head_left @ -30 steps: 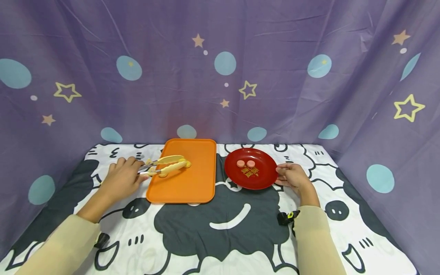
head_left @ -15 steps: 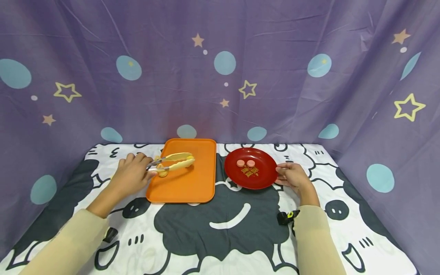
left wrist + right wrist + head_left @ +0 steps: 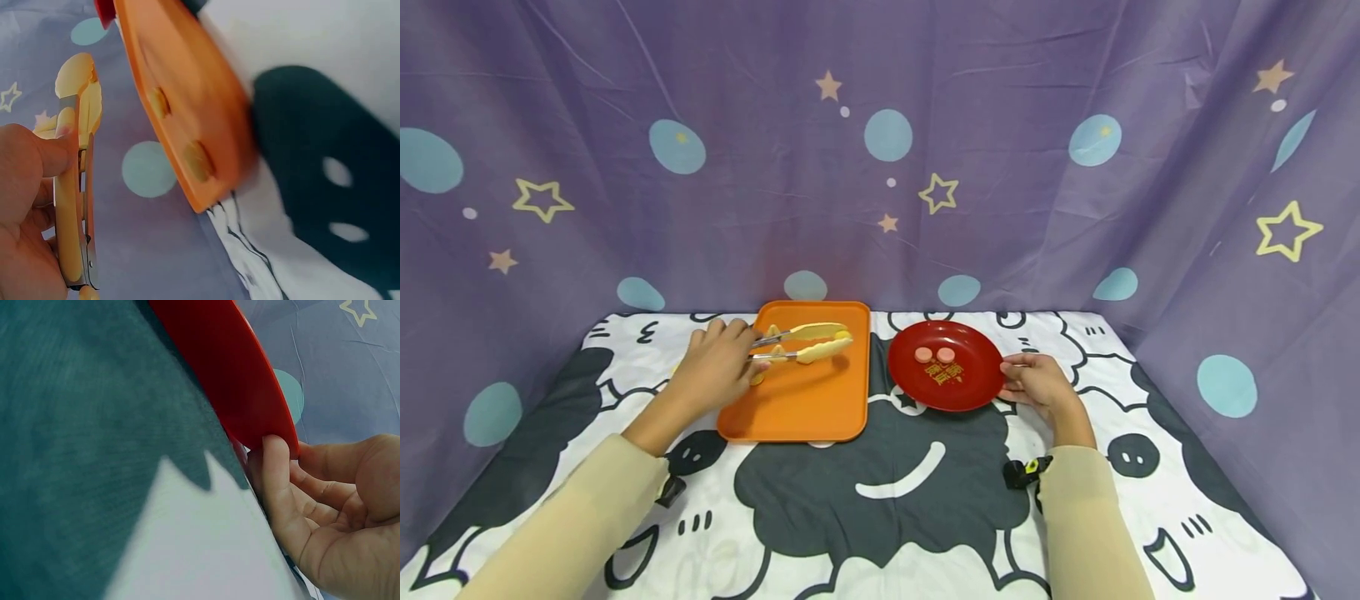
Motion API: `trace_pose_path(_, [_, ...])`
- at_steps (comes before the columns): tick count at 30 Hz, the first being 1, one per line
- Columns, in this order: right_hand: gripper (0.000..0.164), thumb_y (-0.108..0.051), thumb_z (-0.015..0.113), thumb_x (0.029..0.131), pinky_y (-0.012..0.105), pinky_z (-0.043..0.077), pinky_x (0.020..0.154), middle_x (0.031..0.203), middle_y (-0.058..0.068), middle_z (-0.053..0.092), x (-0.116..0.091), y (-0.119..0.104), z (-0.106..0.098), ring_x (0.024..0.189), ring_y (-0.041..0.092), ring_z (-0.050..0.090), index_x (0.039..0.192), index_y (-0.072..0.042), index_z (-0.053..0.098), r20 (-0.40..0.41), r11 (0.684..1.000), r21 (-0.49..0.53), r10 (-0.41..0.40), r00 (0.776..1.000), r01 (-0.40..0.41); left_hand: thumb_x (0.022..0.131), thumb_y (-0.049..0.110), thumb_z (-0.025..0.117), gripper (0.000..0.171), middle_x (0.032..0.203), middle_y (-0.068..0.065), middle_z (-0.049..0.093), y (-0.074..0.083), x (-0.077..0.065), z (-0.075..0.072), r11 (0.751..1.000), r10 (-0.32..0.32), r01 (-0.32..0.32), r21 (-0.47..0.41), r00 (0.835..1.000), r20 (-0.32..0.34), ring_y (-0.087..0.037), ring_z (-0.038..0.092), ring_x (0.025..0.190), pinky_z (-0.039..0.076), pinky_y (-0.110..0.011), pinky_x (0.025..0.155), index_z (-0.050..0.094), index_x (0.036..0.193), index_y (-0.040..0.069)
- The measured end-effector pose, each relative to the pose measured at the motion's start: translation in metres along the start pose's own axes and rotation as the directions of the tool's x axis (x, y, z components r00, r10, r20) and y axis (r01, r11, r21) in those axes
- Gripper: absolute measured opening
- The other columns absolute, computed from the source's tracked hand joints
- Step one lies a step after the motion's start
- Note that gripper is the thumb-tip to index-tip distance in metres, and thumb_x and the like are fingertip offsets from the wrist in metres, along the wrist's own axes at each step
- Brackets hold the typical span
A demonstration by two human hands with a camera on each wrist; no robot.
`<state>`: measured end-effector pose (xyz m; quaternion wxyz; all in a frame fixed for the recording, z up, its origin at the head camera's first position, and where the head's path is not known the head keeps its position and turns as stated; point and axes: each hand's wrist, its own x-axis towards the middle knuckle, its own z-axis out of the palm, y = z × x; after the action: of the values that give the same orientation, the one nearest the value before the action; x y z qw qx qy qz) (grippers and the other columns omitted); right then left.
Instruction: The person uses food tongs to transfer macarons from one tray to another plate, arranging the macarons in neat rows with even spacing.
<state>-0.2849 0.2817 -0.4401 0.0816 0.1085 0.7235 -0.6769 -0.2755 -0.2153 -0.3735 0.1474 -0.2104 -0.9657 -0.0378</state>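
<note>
My left hand [image 3: 718, 367] grips a pair of tongs [image 3: 823, 350] with metal arms and cream-coloured heads. Between the heads, at their tips, is a small yellow piece [image 3: 844, 335]. They hang over the orange tray [image 3: 808, 408], where a yellow round piece [image 3: 757, 379] lies near the left side; the left wrist view shows two such pieces, one a yellowish disc [image 3: 199, 160]. On the right, my right hand [image 3: 1037, 385] pinches the rim of a red plate [image 3: 977, 387], thumb above and fingers below. Two pink round slices, one a pink slice [image 3: 922, 355], lie on it.
A black-and-white cartoon cloth [image 3: 895, 517] covers the table. Behind it hangs a purple curtain [image 3: 1000, 233] with stars and blue dots. A narrow strip of cloth separates the tray from the plate.
My left hand has moved right and slightly away from me, carrying the tongs and yellow piece across the tray towards the plate. My right hand and the plate have stayed in place.
</note>
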Motion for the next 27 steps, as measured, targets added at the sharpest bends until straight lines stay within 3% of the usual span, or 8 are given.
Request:
trace_pose_path(14, [0.036,-0.004,0.055,0.104,0.036,0.061,0.075,0.094,0.008,0.067,0.002,0.000,-0.001,0.074,0.017,0.070,0.136,0.011,0.050,0.008,1.000,0.011,-0.009,1.000,0.009,0.097,0.035,0.071,0.045,0.127,-0.015,0.059,0.028,0.032,0.000,0.995,0.084,-0.087,-0.040,0.995,-0.057,-0.037,0.047,0.105,0.035,-0.051,0.082,0.064,0.128,0.003])
trace_pose_path(20, [0.034,-0.003,0.055,0.104,0.034,0.061,0.073,0.093,0.007,0.066,0.005,0.000,0.000,0.072,0.015,0.068,0.134,0.012,0.050,0.015,1.000,0.018,-0.012,1.000,0.012,0.096,0.034,0.072,0.044,0.121,-0.015,0.062,0.040,0.040,0.003,0.993,0.104,-0.109,-0.055,0.991,-0.082,-0.037,0.049,0.103,0.036,-0.052,0.080,0.065,0.126,0.003])
trace_pose_path(27, [0.032,-0.003,0.055,0.104,0.034,0.061,0.072,0.091,0.007,0.066,0.002,0.000,0.000,0.071,0.016,0.068,0.132,0.011,0.051,-0.001,1.000,0.018,-0.004,1.000,0.004,0.098,0.038,0.069,0.044,0.122,-0.014,0.060,0.055,0.049,0.003,0.991,0.113,-0.117,-0.057,0.991,-0.074,-0.038,0.048,0.107,0.037,-0.057,0.091,0.064,0.127,0.004])
